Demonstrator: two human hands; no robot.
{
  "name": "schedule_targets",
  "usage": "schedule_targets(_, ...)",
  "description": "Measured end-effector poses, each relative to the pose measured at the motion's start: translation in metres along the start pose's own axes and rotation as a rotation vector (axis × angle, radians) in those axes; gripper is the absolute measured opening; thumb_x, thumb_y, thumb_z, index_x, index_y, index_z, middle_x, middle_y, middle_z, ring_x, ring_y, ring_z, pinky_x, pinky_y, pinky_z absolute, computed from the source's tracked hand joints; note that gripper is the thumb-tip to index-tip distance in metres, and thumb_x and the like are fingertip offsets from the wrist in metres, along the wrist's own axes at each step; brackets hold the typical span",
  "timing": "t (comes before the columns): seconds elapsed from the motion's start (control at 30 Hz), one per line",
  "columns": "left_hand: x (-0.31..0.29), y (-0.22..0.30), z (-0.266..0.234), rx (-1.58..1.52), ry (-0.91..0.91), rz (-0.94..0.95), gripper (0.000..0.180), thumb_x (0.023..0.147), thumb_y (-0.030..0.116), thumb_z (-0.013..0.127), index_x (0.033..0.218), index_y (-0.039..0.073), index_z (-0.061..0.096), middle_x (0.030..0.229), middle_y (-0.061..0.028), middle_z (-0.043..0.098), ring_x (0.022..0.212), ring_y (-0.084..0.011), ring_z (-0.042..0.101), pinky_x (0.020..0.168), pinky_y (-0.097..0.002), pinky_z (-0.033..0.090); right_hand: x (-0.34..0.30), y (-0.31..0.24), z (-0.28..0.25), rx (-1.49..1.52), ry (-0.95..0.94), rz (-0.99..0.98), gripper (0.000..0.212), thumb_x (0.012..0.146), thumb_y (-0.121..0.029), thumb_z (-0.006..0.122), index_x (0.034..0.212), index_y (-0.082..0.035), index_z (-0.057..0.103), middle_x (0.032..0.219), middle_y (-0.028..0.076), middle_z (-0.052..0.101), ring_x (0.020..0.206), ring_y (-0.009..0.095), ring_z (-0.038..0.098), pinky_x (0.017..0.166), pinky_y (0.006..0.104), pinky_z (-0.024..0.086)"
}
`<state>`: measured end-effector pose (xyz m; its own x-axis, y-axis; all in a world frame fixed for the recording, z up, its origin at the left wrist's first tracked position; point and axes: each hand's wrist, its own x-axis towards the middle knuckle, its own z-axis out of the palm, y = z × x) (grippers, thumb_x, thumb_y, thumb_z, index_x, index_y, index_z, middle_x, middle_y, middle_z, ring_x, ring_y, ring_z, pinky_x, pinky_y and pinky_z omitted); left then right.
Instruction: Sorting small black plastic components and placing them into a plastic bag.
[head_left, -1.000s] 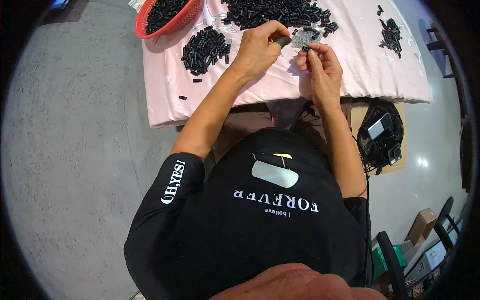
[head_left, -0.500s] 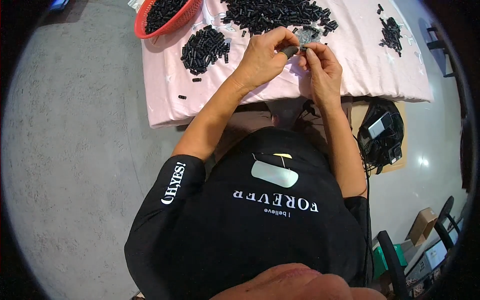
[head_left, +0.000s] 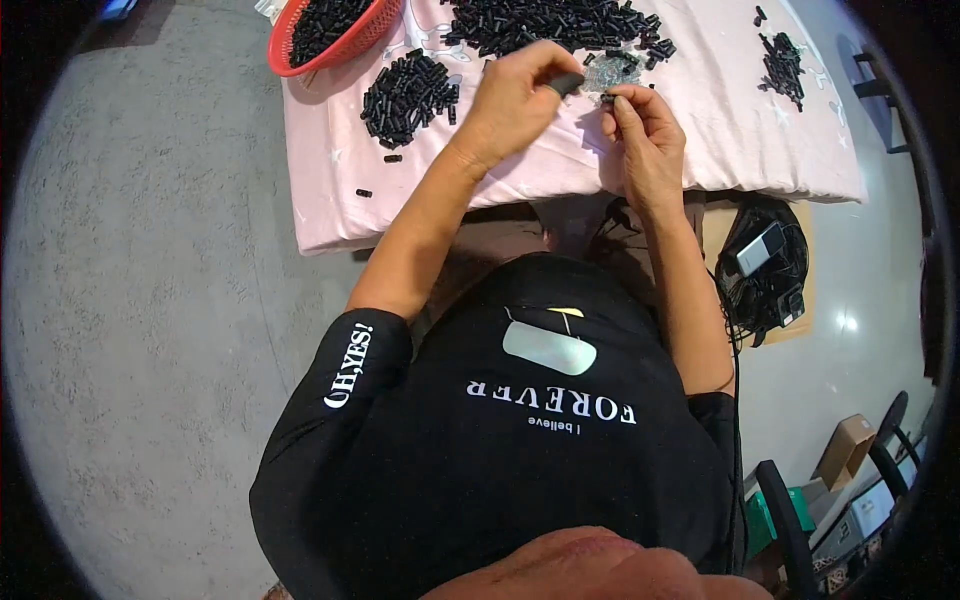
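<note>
Over the pink cloth, my right hand [head_left: 648, 135] pinches a small black cylindrical plastic piece [head_left: 608, 98] between thumb and fingertips. To its left, my left hand [head_left: 512, 105] is closed, with curled fingers close to the thumb, which wears a black finger cover [head_left: 567, 84]. Whatever its fingertips hold, if anything, is hidden. Just beyond both hands lies a little heap of tiny shiny clear or metallic bits [head_left: 612, 70]. A large pile of black cylindrical pieces [head_left: 550, 25] spreads behind it, and a smaller pile of them [head_left: 408, 98] sits left of my left hand.
A red plastic basket [head_left: 282, 50] of black pieces stands at the table's far left. Two loose pieces lie near the front left of the cloth [head_left: 330, 215]. Thin black parts [head_left: 783, 70] are heaped at right. Below the table's right side is a black bag [head_left: 765, 270] with cables.
My left hand has drawn away from the black piece, moving slightly left and farther from me. My right hand keeps its pinch in nearly the same spot.
</note>
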<state>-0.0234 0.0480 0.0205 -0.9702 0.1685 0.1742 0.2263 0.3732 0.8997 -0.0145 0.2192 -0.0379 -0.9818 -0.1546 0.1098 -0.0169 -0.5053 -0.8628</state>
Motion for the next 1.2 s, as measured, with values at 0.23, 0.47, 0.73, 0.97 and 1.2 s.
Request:
schedule_targets(0.23, -0.004, -0.022, -0.033, 0.575, 0.131, 0.045, 0.017, 0.08, 0.003, 0.065, 0.096, 0.006, 0.07, 0.087, -0.011, 0.066, 0.077, -0.0224, 0.065, 0.072, -0.0308, 0.051, 0.001, 0.002, 0.001, -0.022, 0.033, -0.015, 0.013, 0.098, -0.008, 0.056, 0.106, 0.001, 0.061, 0.084, 0.002, 0.061, 0.072, 0.006, 0.054, 0.066, 0.0194, 0.044)
schedule_targets(0.47, -0.004, -0.026, -0.019, 0.603, 0.148, 0.07, 0.016, 0.081, 0.006, 0.063, 0.095, 0.006, 0.071, 0.088, -0.0117, 0.065, 0.081, -0.0281, 0.065, 0.075, -0.0358, 0.051, 0.001, -0.001, 0.002, -0.088, 0.02, -0.023, 0.012, 0.098, -0.006, 0.056, 0.106, 0.0, 0.061, 0.085, 0.001, 0.061, 0.073, 0.006, 0.054, 0.067, 0.0198, 0.045)
schedule_targets(0.73, 0.003, -0.028, -0.004, 0.817, 0.124, 0.152, 0.015, 0.077, 0.009, 0.062, 0.09, 0.005, 0.068, 0.087, -0.0126, 0.063, 0.083, -0.0321, 0.063, 0.076, -0.0401, 0.05, -0.001, -0.001, 0.005, -0.087, 0.031, -0.01, 0.013, 0.097, -0.005, 0.056, 0.107, 0.001, 0.061, 0.087, 0.002, 0.062, 0.074, 0.006, 0.055, 0.067, 0.0198, 0.045)
schedule_targets(0.97, -0.003, -0.008, -0.004, 0.585, 0.116, 0.13, 0.019, 0.078, 0.005, 0.06, 0.096, 0.002, 0.063, 0.086, -0.0155, 0.068, 0.078, -0.0327, 0.066, 0.074, -0.0371, 0.052, 0.002, -0.002, 0.002, -0.06, 0.033, 0.013, 0.013, 0.097, -0.006, 0.056, 0.106, 0.001, 0.062, 0.086, 0.002, 0.062, 0.073, 0.006, 0.056, 0.066, 0.02, 0.045)
schedule_targets(1.2, -0.011, 0.014, 0.008, 0.237, 0.058, 0.099, 0.017, 0.084, 0.002, 0.066, 0.102, 0.002, 0.065, 0.087, -0.0066, 0.07, 0.084, -0.0129, 0.067, 0.077, -0.0276, 0.053, 0.004, 0.001, -0.001, -0.03, 0.029, 0.023, 0.013, 0.098, -0.007, 0.056, 0.106, 0.0, 0.062, 0.085, 0.002, 0.063, 0.073, 0.006, 0.056, 0.066, 0.0194, 0.045)
